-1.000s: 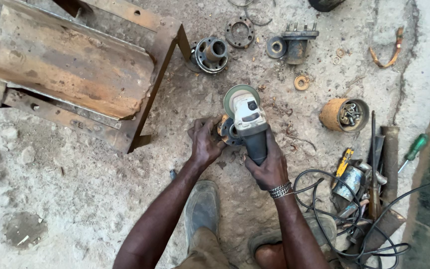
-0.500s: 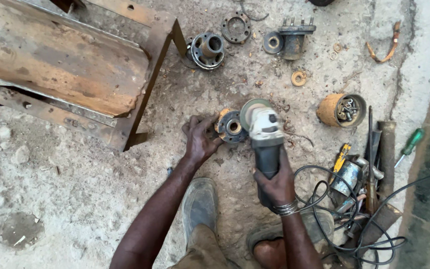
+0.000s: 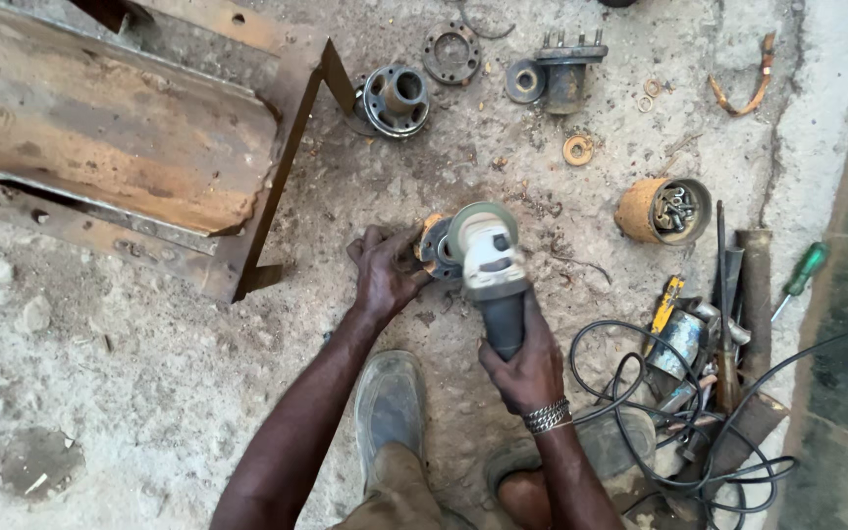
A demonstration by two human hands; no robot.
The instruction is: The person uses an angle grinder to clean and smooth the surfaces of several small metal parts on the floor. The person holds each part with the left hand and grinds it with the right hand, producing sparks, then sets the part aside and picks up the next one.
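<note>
Right hand [image 3: 527, 365] wrapped around angle grinder [image 3: 488, 265]; left hand [image 3: 385, 270] pinning round metal part [image 3: 434, 245]. Best kept braced flat, disc edge steady.

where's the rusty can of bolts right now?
Head view, right of centre: the rusty can of bolts lies on the concrete floor, right of the grey angle grinder and above the tool pile.

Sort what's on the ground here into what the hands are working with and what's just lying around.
In use: angle grinder in the right hand; small round metal part steadied by the left hand.

Lying about: rusty steel frame, flanged hub, tin of bolts, green screwdriver, black cable.
</note>
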